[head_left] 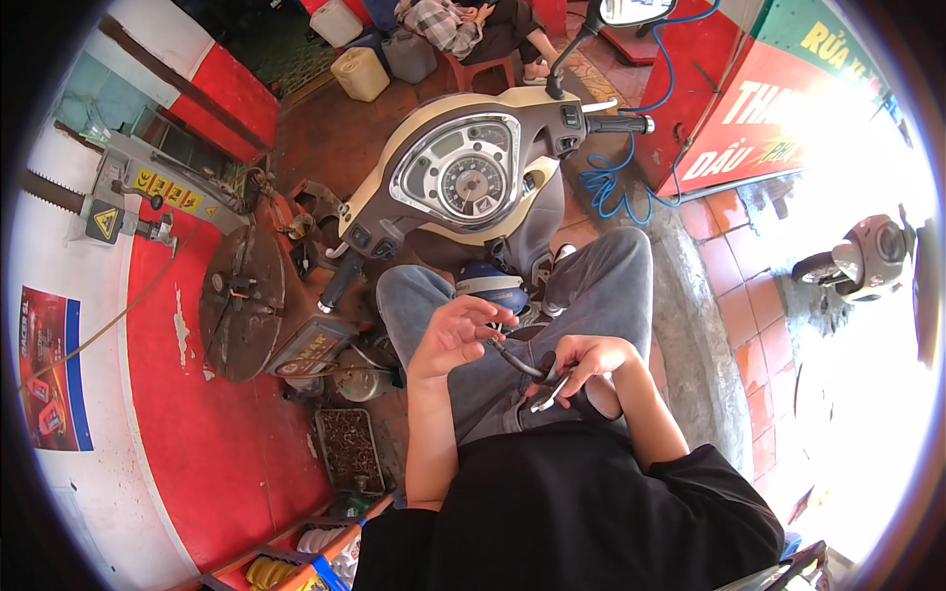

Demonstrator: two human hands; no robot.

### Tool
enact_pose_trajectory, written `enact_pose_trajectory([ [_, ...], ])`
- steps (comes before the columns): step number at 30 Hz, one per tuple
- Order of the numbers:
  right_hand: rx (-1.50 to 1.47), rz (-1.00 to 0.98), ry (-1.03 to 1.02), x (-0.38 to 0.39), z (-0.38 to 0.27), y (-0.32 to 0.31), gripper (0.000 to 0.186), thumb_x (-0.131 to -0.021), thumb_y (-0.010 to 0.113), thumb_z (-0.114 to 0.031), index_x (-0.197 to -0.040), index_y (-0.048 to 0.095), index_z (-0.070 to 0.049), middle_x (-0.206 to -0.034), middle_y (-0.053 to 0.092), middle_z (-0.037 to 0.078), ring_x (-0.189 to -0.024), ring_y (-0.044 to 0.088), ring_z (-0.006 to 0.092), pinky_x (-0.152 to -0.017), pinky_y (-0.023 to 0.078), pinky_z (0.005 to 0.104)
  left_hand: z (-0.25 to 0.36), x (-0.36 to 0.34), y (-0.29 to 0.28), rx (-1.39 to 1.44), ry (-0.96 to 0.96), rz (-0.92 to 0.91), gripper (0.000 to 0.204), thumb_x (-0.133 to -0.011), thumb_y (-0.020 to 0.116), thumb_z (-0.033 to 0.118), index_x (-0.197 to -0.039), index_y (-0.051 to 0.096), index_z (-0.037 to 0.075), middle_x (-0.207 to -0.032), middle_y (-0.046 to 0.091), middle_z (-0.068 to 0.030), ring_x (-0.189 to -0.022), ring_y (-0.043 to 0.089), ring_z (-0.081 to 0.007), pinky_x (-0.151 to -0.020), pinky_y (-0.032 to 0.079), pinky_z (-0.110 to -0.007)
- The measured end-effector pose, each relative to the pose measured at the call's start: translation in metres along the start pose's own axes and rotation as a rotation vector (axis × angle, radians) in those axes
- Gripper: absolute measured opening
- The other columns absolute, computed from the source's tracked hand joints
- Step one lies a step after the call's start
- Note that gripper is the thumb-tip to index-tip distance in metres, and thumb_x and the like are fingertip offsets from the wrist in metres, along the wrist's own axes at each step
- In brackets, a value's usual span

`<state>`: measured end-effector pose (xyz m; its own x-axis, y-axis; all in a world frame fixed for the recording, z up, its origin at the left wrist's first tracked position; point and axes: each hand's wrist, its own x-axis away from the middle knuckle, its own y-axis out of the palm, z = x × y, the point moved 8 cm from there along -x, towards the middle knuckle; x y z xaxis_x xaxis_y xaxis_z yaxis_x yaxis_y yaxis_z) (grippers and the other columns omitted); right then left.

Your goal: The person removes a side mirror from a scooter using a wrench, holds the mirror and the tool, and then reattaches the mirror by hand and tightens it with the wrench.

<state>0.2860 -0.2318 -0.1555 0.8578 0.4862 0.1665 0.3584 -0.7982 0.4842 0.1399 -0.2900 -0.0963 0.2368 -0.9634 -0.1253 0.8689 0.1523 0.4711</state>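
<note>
In front of my lap, my right hand (pixel 591 362) is closed around what looks like a scooter rear-view mirror with a curved black stem (pixel 517 362). A bright, glossy part of it (pixel 547 399) shows below my fingers. The stem points up and left toward my left hand (pixel 461 337), which is raised with its fingers curved and apart, close to the stem's tip. Beyond my knees stands a cream and brown scooter, its round dial cluster (pixel 471 184) facing me. Its left grip (pixel 343 281) and right grip (pixel 621 125) stick out on either side.
A mirror (pixel 636 10) is mounted at the handlebar's right. A tire-changing machine with a round plate (pixel 241 303) stands left, above a metal tray of small parts (pixel 350 448). A blue coiled hose (pixel 616 187) hangs right. Jerrycans (pixel 361 74) and a seated person (pixel 463 30) are ahead.
</note>
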Motion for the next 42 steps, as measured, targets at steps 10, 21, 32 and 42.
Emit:
enact_pose_trajectory([
  [10, -0.039, -0.012, 0.01, -0.002, 0.005, -0.001, 0.017, -0.082, 0.069, -0.005, -0.072, 0.066, 0.009, -0.073, 0.069, 0.013, -0.1, 0.066, 0.0203, -0.075, 0.046, 0.0253, -0.002, -0.001, 0.001, 0.041, 0.029, -0.044, 0.037, -0.08, 0.076, 0.008, -0.112, 0.059, 0.004, -0.093, 0.066, -0.0091, -0.095, 0.065, -0.0244, -0.083, 0.051, -0.036],
  [21, -0.029, -0.056, 0.053, -0.004, 0.007, -0.001, 0.018, -0.083, 0.068, -0.002, -0.069, 0.063, 0.008, -0.072, 0.068, 0.015, -0.128, 0.053, 0.028, -0.084, 0.046, 0.0261, -0.015, 0.0, -0.014, -0.084, -0.015, -0.103, 0.037, -0.079, 0.076, 0.01, -0.112, 0.059, 0.003, -0.088, 0.065, -0.0063, -0.088, 0.064, -0.0212, -0.078, 0.051, -0.034],
  [32, -0.01, -0.057, -0.049, -0.005, -0.004, 0.001, 0.02, -0.083, 0.067, -0.004, -0.068, 0.064, 0.008, -0.072, 0.068, 0.014, -0.129, 0.052, 0.0299, -0.086, 0.045, 0.0272, -0.017, 0.0, -0.017, -0.119, -0.031, -0.06, 0.047, -0.079, 0.08, 0.028, -0.113, 0.06, 0.003, -0.094, 0.067, -0.0104, -0.095, 0.065, -0.0228, -0.083, 0.052, -0.035],
  [42, 0.024, -0.069, -0.039, -0.003, 0.003, -0.002, 0.022, -0.084, 0.067, -0.004, -0.066, 0.062, 0.007, -0.071, 0.067, 0.015, -0.13, 0.051, 0.03, -0.088, 0.044, 0.0273, -0.019, 0.004, -0.021, -0.146, -0.052, -0.028, 0.049, -0.078, 0.081, 0.024, -0.116, 0.059, 0.003, -0.099, 0.066, -0.01, -0.096, 0.063, -0.0229, -0.083, 0.05, -0.035],
])
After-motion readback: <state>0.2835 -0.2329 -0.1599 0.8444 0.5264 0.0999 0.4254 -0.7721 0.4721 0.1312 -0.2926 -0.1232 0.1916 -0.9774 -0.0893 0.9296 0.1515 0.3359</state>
